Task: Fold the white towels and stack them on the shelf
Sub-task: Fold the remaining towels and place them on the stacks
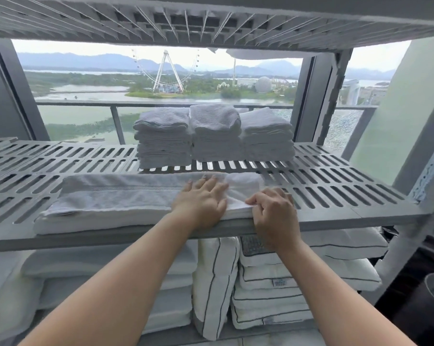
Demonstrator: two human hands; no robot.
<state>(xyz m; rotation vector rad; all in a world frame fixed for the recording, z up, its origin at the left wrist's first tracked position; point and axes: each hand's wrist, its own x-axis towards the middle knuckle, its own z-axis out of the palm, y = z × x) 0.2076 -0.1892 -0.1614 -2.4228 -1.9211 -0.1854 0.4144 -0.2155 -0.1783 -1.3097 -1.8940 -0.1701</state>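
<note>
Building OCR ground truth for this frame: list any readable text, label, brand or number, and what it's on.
No text here can be read.
Small white sewn tag on a folded white black-piped linen on the lower shelf: dark print, too small and blurred to read.
Second small tag on a lower piece in that stack: blurred, unreadable.
Folded white towels on the grey slotted shelf: no markings visible.

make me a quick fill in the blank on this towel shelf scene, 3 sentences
1. At the back of the slotted shelf stand ____ stacks of folded towels.
2. The left hand lies flat, palm ____, on the long white towel.
3. The right hand pinches that towel's ____ end.

Missing words: three; down; right
</note>
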